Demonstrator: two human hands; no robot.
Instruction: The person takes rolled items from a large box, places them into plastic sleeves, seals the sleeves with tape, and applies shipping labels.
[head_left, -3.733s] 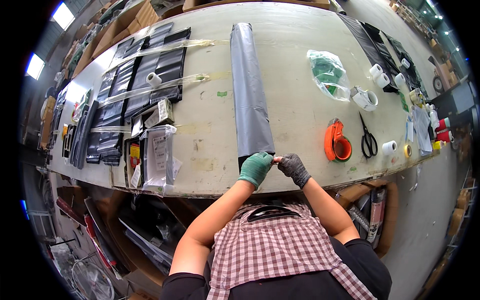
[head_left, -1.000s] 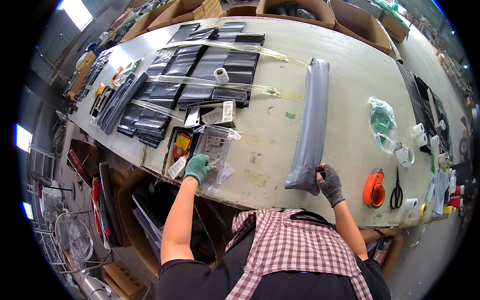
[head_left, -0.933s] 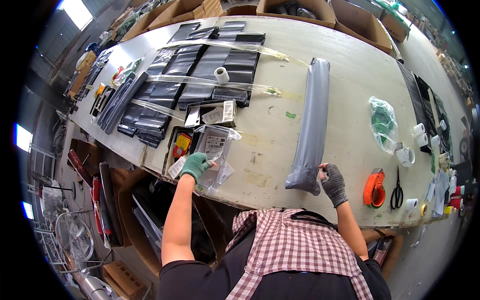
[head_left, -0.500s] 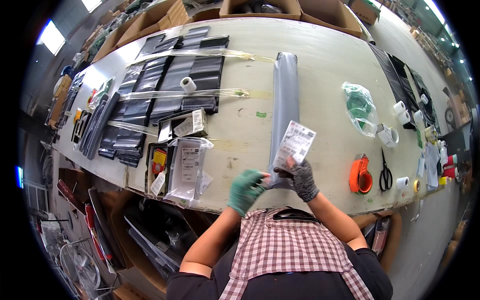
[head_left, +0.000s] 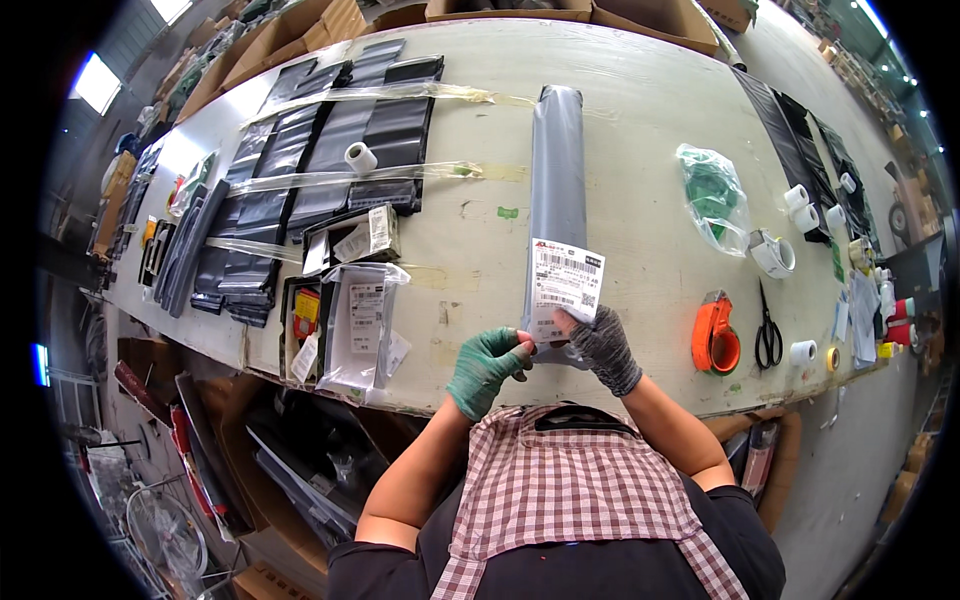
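A long grey plastic-wrapped package (head_left: 558, 170) lies lengthwise on the table in front of me. Above its near end, my right hand (head_left: 602, 350), in a grey fingerless glove, grips a white printed label (head_left: 567, 275) by the lower edge, thumb on top. The label lies nearly in line with the package and covers part of it. Just left of the package's near end is my left hand (head_left: 488, 368), in a green fingerless glove. Its thumb and forefinger are pinched together; whatever is between them is too small to make out.
Dark plastic bags (head_left: 330, 150) lie in stacks to the left, near small boxes (head_left: 350, 240) and a clear bag of labels (head_left: 365, 320). On the right are an orange tape dispenser (head_left: 714, 335), black scissors (head_left: 768, 335), a green-filled clear bag (head_left: 712, 200) and white rolls (head_left: 803, 352).
The label has turned from a slant to nearly straight and moved left over the package. My left hand has turned, its thumb and forefinger now pinched. The whole view has shifted slightly.
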